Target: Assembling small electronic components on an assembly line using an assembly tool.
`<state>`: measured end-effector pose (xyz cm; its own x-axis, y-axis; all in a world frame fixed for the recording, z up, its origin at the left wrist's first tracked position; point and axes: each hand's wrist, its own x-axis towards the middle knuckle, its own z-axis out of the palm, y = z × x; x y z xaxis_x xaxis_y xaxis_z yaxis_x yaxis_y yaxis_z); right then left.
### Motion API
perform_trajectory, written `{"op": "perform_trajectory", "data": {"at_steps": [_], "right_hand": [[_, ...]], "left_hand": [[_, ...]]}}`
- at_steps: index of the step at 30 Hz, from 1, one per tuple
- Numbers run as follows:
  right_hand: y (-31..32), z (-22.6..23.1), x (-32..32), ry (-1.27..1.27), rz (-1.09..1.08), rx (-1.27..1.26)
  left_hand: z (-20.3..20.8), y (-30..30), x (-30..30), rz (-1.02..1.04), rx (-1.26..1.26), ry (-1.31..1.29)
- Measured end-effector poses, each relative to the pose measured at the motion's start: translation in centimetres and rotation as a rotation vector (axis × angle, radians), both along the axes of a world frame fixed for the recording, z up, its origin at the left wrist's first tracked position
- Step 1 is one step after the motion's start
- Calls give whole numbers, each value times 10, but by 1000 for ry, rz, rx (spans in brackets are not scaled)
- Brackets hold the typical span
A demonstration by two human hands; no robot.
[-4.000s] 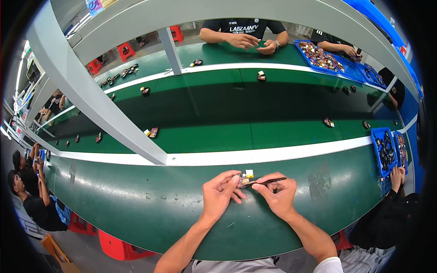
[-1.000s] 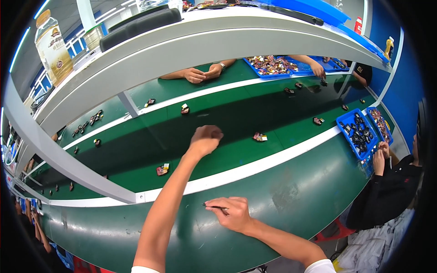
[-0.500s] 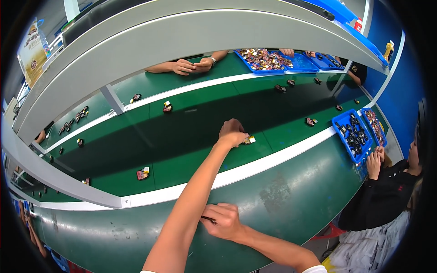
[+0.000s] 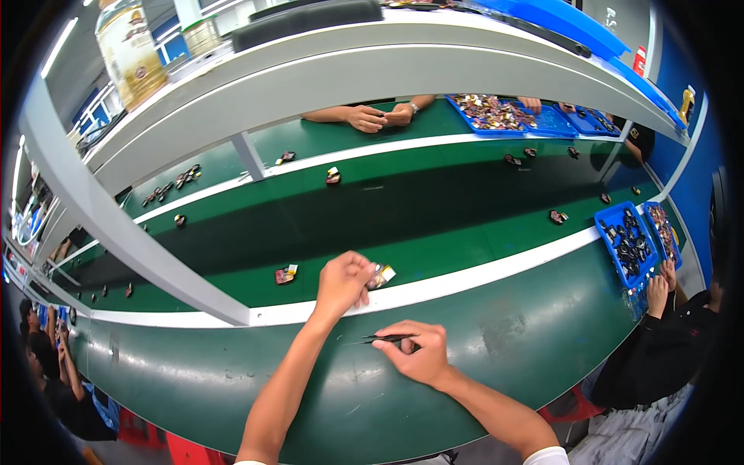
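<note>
My left hand [image 4: 343, 283] is closed on a small electronic part [image 4: 380, 276] with a yellow and white tab, over the near edge of the green belt. The part's exact kind is too small to make out. Lower and to the right, above the near worktop, my right hand [image 4: 418, 353] grips dark tweezers [image 4: 389, 338]. Their thin tips point left, toward the space below my left hand, and touch nothing that I can see. Left of my left hand, a similar part [image 4: 285, 274] with a yellow and white tab lies on the belt.
A white rail [image 4: 449, 294] divides belt from worktop [image 4: 465, 372]. More small parts dot the belt. A grey shelf beam [image 4: 349, 74] crosses above, and a slanting post [image 4: 132, 209] stands left. At right, a co-worker's hands [image 4: 663, 288] are beside a blue tray [image 4: 629, 275] of black parts.
My left hand has drawn back from the belt toward me, bringing the small part along. The tweezers in my right hand now show clear of my left forearm. The whole view has shifted.
</note>
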<state>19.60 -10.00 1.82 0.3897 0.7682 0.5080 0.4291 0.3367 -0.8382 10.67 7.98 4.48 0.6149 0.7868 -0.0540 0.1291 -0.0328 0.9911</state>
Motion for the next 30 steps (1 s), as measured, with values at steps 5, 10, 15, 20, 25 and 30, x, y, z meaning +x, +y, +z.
{"op": "perform_trajectory", "data": {"at_steps": [5, 10, 15, 20, 25, 30], "right_hand": [[0, 3, -1, 477, 175, -147], [-3, 2, 4, 480, 162, -164], [-1, 6, 0, 430, 147, -173], [-3, 5, 2, 284, 129, -207], [-3, 3, 1, 211, 91, -227], [-3, 2, 1, 132, 65, -226]], "left_hand": [[1, -57, -79, 197, -113, 44], [-15, -90, -93, 124, -213, -72], [-18, -102, -90, 123, -91, -38], [-14, -106, -89, 139, -16, -64], [-14, -109, -87, 175, 68, -67], [-18, -110, -86, 178, 102, -55]]}}
